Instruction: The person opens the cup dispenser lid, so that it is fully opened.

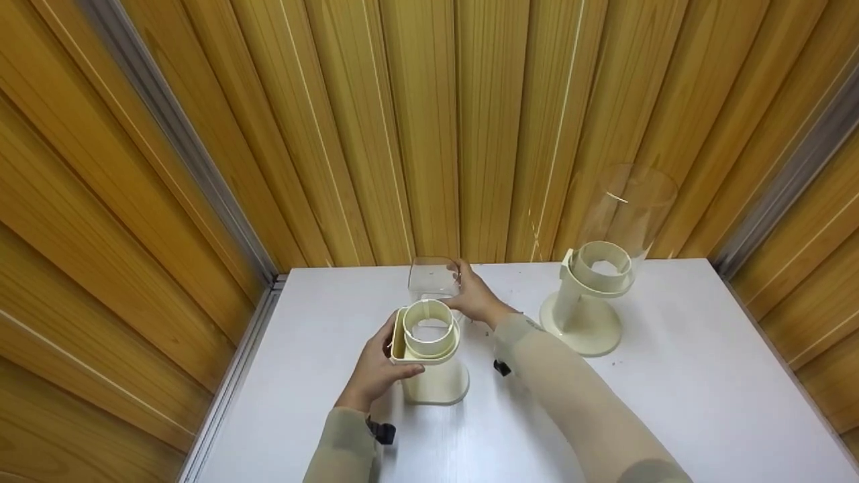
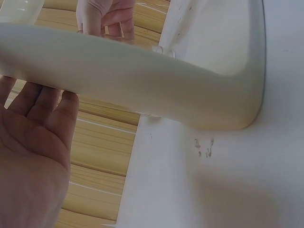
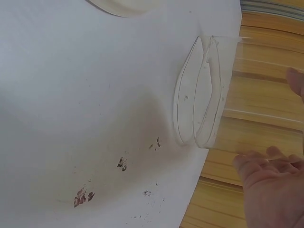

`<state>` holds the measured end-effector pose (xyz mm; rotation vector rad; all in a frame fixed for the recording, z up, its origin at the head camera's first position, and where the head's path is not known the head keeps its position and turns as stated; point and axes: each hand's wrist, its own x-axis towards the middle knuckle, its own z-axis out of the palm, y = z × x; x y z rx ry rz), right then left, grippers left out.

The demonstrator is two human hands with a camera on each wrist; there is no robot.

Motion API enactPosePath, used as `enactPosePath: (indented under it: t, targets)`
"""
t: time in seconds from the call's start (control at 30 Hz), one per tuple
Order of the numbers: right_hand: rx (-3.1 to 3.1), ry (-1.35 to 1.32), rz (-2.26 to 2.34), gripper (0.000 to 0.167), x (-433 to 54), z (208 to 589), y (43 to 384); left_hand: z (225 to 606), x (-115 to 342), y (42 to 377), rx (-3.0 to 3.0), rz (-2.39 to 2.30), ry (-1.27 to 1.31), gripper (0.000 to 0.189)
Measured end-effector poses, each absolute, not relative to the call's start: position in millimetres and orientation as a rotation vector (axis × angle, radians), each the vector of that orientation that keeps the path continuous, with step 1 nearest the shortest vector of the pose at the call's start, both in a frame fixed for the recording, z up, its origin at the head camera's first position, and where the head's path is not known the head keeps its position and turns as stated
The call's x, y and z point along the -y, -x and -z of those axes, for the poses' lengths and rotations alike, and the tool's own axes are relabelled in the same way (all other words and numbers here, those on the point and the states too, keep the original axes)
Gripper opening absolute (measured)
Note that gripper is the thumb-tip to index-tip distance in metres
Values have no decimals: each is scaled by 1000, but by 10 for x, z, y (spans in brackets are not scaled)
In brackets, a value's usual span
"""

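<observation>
A cream plastic stand (image 1: pixel 437 386) with a ring holder at its top stands on the white table. My left hand (image 1: pixel 371 372) grips its upper part, thumb across the front and fingers round the left side. In the left wrist view those fingers (image 2: pixel 47 102) lie along the curved body of the stand (image 2: pixel 142 83). Just behind the ring, my right hand (image 1: pixel 478 298) holds a clear plastic container (image 1: pixel 433 274) by its right side. The right wrist view shows this container (image 3: pixel 216 95) low over the table, with thumb and fingers on opposite sides of it.
To the right stands a second cream stand (image 1: pixel 582 325) with a round base. A tall clear cylinder (image 1: pixel 634 208) rises behind its ring. Wood-patterned panels (image 1: pixel 429 134) close off the back and sides of the white table (image 1: pixel 678 376). Small dark marks (image 3: pixel 122 164) dot the tabletop.
</observation>
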<state>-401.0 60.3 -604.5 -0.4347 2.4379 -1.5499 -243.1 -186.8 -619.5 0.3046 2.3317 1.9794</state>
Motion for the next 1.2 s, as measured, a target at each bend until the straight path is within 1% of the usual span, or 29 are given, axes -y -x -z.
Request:
enactPosePath:
  t: [0.2, 0.37, 0.83, 1.1, 1.2]
  targets:
    - [-2428, 424, 1549, 125, -609, 6043, 3997, 6192, 1861, 2428, -2342, -1964, -277, 136]
    - [-2444, 414, 1540, 123, -615, 6046, 4006, 6183, 1853, 2436, -2341, -1966, -282, 134]
    - [-2481, 407, 1444, 128, -632, 6117, 3991, 6233, 1836, 2419, -2375, -1967, -264, 133]
    - [-2530, 386, 1487, 144, -664, 6087, 3881, 6229, 1792, 2367, -2385, -1981, -258, 125]
    - [-2539, 347, 1523, 144, -711, 6045, 3791, 6251, 1795, 2327, -2378, -1993, -282, 125]
